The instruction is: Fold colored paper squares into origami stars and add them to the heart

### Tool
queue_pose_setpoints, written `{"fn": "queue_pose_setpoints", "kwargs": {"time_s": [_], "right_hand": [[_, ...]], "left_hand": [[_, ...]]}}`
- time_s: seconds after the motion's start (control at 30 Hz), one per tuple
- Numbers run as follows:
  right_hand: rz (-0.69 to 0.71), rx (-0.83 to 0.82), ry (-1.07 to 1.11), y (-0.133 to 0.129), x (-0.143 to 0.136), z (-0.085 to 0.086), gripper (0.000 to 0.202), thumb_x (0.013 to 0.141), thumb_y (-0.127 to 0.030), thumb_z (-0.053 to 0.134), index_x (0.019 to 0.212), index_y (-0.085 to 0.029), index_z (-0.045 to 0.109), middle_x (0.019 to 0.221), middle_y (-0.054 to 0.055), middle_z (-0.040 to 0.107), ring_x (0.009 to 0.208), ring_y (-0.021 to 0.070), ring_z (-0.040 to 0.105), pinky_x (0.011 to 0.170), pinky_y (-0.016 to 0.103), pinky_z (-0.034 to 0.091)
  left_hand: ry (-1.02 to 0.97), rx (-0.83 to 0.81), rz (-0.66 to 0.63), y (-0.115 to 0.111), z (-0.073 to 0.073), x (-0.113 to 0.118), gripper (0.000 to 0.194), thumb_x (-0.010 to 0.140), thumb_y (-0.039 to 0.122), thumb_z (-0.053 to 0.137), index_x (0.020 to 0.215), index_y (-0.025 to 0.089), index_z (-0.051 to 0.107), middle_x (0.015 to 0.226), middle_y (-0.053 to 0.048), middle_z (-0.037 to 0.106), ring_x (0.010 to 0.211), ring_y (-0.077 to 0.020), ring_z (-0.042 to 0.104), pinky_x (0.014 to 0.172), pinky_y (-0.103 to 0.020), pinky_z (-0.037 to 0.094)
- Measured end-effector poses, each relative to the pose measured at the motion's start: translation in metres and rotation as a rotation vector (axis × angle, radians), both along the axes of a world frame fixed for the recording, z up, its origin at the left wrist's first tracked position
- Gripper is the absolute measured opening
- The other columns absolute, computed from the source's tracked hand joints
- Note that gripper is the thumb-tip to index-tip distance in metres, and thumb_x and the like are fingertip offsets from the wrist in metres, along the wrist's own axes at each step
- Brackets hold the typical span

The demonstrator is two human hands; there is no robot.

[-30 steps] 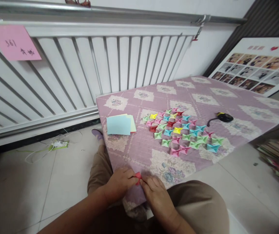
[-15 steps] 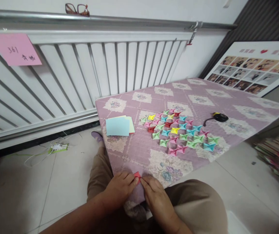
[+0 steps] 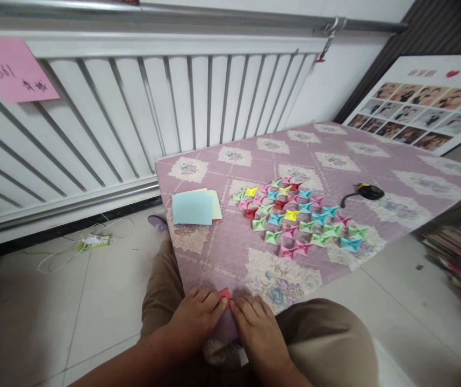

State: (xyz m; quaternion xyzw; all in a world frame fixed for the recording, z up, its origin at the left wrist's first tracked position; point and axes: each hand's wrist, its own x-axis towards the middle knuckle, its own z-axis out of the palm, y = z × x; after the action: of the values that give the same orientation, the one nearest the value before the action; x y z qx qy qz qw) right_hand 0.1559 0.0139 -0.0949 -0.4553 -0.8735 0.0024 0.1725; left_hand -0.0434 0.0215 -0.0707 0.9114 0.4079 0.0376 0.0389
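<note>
A small folded piece of red paper (image 3: 225, 293) lies at the near corner of the table, between my two hands. My left hand (image 3: 199, 316) has its thumb and fingers closed on the paper's left side. My right hand (image 3: 256, 325) rests against its right edge, fingers pressed together and the thumb side at the paper; the fingertips partly cover it. Beyond them stand several small folded paper shapes (image 3: 290, 215) in green, pink, blue, yellow and red, grouped in rough rows. A stack of paper sheets (image 3: 192, 208), light blue on top, lies to the left.
The table (image 3: 224, 242) wears a purple floral cloth. A black object with a cord-like tail (image 3: 369, 192) lies at the right. Behind is a white radiator (image 3: 198, 102) with a pink note (image 3: 15, 72). A power strip (image 3: 95, 241) with cables is on the floor, left; a photo board (image 3: 416, 110) leans at the right.
The view has tilted down slightly, so the glasses on the pipe are almost out of frame. My right hand's fingers have flattened a little; both hands stay at the red paper.
</note>
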Motion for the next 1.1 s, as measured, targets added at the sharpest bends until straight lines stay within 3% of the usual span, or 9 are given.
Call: {"fn": "queue_pose_setpoints", "kwargs": {"time_s": [0.33, 0.53, 0.77, 0.9, 1.1], "right_hand": [[-0.099, -0.031, 0.068, -0.001, -0.006, 0.008, 0.035, 0.079, -0.005, 0.049, 0.105, -0.024, 0.061, 0.104, 0.005, 0.067, 0.099, 0.0244, 0.058, 0.087, 0.041, 0.041], [-0.096, -0.001, 0.179, -0.003, -0.011, 0.012, 0.049, 0.076, -0.003, 0.039, 0.119, -0.02, 0.053, 0.109, 0.007, 0.064, 0.101, 0.0215, 0.058, 0.089, 0.038, 0.044], [-0.039, 0.085, 0.065, -0.013, -0.015, 0.0, 0.045, 0.081, -0.007, 0.041, 0.121, -0.022, 0.054, 0.114, 0.004, 0.066, 0.103, 0.0208, 0.057, 0.094, 0.038, 0.033], [-0.058, 0.084, 0.072, -0.014, -0.014, -0.005, 0.034, 0.086, -0.023, 0.048, 0.119, -0.024, 0.056, 0.115, 0.003, 0.066, 0.105, 0.0206, 0.055, 0.101, 0.038, 0.023], [-0.021, 0.099, 0.008, -0.015, -0.013, 0.002, 0.04, 0.082, -0.035, 0.053, 0.119, -0.023, 0.056, 0.121, 0.002, 0.063, 0.108, 0.0234, 0.051, 0.107, 0.042, 0.008]], "left_hand": [[0.021, -0.019, 0.01, -0.001, 0.001, 0.0, 0.039, 0.093, 0.026, 0.043, 0.132, 0.02, 0.04, 0.11, -0.008, 0.057, 0.095, -0.0224, 0.05, 0.08, -0.036, 0.04], [0.014, 0.009, 0.032, -0.003, 0.005, 0.001, 0.036, 0.094, 0.027, 0.042, 0.129, 0.02, 0.043, 0.112, -0.008, 0.056, 0.098, -0.0238, 0.049, 0.08, -0.037, 0.04], [-0.026, -0.002, 0.036, -0.005, 0.002, -0.002, 0.034, 0.095, 0.031, 0.04, 0.126, 0.019, 0.046, 0.113, -0.007, 0.058, 0.098, -0.0226, 0.05, 0.083, -0.037, 0.039], [-0.075, 0.028, 0.045, -0.009, 0.0, -0.006, 0.038, 0.095, 0.032, 0.04, 0.13, 0.019, 0.044, 0.121, -0.007, 0.055, 0.105, -0.0219, 0.047, 0.09, -0.035, 0.035], [-0.082, 0.062, 0.025, -0.01, 0.005, -0.008, 0.041, 0.094, 0.036, 0.039, 0.13, 0.018, 0.045, 0.123, -0.007, 0.055, 0.107, -0.0232, 0.046, 0.091, -0.036, 0.031]]}}
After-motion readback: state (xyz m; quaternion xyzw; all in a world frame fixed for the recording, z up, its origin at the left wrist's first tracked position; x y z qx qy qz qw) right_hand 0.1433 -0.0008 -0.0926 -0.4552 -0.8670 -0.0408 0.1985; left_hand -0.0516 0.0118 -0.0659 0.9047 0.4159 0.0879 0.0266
